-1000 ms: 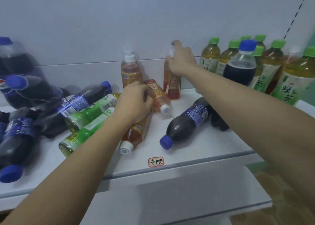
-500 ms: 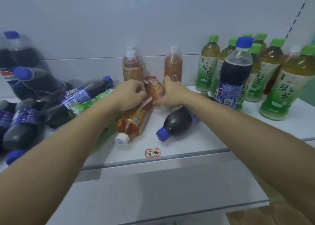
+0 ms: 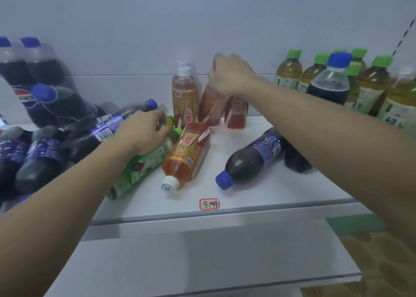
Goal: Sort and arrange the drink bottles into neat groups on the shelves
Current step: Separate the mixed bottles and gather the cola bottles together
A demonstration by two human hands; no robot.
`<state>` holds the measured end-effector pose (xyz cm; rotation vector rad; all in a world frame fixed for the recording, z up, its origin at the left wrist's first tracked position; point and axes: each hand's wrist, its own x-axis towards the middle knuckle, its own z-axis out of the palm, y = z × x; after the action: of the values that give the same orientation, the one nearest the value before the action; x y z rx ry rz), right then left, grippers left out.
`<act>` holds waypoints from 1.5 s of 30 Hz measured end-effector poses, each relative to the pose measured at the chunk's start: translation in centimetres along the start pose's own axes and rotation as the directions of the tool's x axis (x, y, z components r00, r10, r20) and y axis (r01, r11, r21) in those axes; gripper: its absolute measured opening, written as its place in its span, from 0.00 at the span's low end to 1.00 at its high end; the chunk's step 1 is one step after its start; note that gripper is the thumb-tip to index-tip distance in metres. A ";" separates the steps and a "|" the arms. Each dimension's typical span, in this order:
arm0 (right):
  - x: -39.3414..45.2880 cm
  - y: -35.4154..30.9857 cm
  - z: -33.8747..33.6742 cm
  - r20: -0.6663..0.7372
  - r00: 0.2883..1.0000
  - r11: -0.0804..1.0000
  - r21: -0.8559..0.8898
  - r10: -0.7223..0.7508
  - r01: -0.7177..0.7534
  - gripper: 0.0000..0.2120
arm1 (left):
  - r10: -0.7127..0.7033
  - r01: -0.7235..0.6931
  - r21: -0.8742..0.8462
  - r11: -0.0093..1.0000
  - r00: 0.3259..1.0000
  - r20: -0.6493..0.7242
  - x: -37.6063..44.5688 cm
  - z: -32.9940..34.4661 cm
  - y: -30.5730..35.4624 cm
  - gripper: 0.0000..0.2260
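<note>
Standing an amber tea bottle (image 3: 211, 107) at the shelf's (image 3: 281, 190) far middle: right hand (image 3: 231, 76) is gripping its top, tilted, between two upright ones. Left hand (image 3: 144, 134) is resting curled on a lying green-label bottle (image 3: 139, 168). Green teas far right are grouped already. One amber bottle (image 3: 186, 157) and several colas (image 3: 252, 159) are lying unsorted.

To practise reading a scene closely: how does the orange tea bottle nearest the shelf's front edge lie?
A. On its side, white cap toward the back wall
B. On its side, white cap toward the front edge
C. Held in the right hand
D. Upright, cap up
B: the orange tea bottle lies flat on the shelf, its white cap pointing at the front edge, with neither hand on it.
</note>
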<state>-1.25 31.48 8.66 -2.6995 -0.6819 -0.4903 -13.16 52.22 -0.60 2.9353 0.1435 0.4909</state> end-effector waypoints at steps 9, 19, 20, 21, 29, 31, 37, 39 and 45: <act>6.0 -1.1 1.9 -0.006 0.998 0.994 -0.091 -0.059 0.058 0.11 | -0.040 0.040 -0.006 0.999 0.999 -0.013 -0.1 0.3 0.4 0.08; 2.6 -1.5 0.8 0.036 0.999 0.992 0.123 -0.022 0.018 0.27 | -0.046 0.046 -0.030 0.999 0.999 -0.004 -0.3 -0.1 0.3 0.08; 1.3 -1.8 0.6 -0.038 0.996 0.987 0.142 -0.077 0.082 0.25 | -0.044 0.043 -0.031 0.999 0.999 -0.003 -0.4 -0.2 0.3 0.08; -0.2 -2.1 0.5 -0.103 0.984 0.976 0.152 -0.143 0.157 0.22 | -0.043 0.043 -0.035 0.998 0.999 -0.002 -0.4 -0.2 0.4 0.08; -9.6 -2.8 3.3 0.306 0.836 0.887 0.238 -0.454 0.395 0.21 | -0.029 0.028 -0.071 0.997 1.000 -0.012 -0.7 -0.4 0.3 0.06; -10.6 -3.1 3.6 0.382 0.780 0.868 0.230 -0.496 0.439 0.26 | -0.030 0.029 -0.070 0.997 0.999 -0.016 -0.8 -0.4 0.3 0.07; -12.7 -3.4 4.8 0.402 0.694 0.772 0.056 -0.598 0.633 0.37 | -0.022 0.019 -0.095 0.995 0.999 -0.033 -0.6 -0.2 -0.1 0.06; -12.8 -3.6 4.9 0.349 0.692 0.731 -0.028 -0.632 0.682 0.37 | -0.017 0.014 -0.102 0.995 0.999 -0.030 -0.6 -0.2 -0.1 0.05; -11.8 -2.6 2.2 0.325 0.766 0.831 0.252 -0.555 0.495 0.33 | 0.010 -0.013 -0.129 0.992 1.000 -0.025 -0.5 0.0 -0.5 0.05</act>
<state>-11.73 29.85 2.55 -2.4448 -1.5490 -0.0045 -13.67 52.70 -0.83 2.8062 0.0937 0.5171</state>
